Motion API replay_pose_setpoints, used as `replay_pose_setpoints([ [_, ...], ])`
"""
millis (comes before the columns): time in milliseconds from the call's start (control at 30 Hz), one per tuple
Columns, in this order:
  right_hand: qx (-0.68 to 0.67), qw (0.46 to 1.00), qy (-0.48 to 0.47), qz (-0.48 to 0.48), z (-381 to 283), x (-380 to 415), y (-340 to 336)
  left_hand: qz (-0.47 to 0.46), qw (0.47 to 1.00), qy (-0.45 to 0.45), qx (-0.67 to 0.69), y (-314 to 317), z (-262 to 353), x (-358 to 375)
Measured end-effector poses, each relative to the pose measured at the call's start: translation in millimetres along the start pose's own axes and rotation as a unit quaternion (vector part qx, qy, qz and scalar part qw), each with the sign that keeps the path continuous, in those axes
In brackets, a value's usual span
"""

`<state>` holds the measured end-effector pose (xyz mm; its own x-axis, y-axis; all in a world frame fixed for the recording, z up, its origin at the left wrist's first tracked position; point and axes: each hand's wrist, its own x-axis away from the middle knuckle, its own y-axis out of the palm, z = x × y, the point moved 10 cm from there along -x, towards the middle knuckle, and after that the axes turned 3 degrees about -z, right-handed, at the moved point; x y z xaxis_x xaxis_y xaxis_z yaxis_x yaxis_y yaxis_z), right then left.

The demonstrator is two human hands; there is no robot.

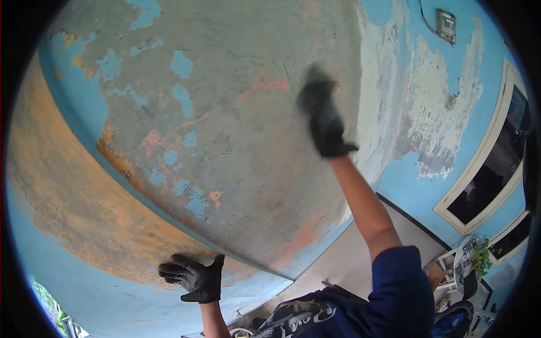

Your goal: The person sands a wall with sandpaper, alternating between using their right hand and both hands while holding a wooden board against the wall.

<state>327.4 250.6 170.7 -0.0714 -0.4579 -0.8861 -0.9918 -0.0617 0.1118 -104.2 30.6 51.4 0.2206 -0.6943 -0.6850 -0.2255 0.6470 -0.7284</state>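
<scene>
My left hand [197, 277], in a black glove, rests against the lower wall section with its orange-brown worn patch [101, 197]. Its fingers are stretched out and nothing shows in it. Higher up and to the right, my right hand [324, 115], also black-gloved, is at the grey stripped wall surface [242, 146]. Motion smears its fingers, so I cannot make out their pose or whether they hold anything. Scraps of blue paint [182, 65] and pinkish patches [152, 142] mark the grey area around both hands.
A narrow ledge [169, 222] runs diagonally between the two wall sections. On the right wall are an electrical box [446, 26] with a cable, a whitish scraped patch [439, 107] and a framed window [490, 163]. A potted plant [482, 258] and a wheel [453, 320] stand at lower right.
</scene>
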Motion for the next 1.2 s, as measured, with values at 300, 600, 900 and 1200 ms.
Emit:
replay_pose_setpoints([
  [300,0.131,0.989,-0.024,0.057,-38.9,-44.9,-17.4,-0.148,0.971,-0.184,0.028,5.1,12.2,-4.1],
  [600,0.614,0.765,-0.148,-0.131,-60.2,-19.1,58.6,-0.242,0.933,-0.263,0.027,-4.1,26.9,-6.3],
  [900,0.48,0.862,-0.127,-0.106,-7.1,-24.8,-31.8,-0.11,0.975,-0.186,0.055,8.0,19.7,-6.5],
  [1200,-0.075,0.954,0.14,-0.255,6.2,-93.0,78.7,-0.182,0.949,-0.244,0.088,6.5,14.0,-6.4],
])
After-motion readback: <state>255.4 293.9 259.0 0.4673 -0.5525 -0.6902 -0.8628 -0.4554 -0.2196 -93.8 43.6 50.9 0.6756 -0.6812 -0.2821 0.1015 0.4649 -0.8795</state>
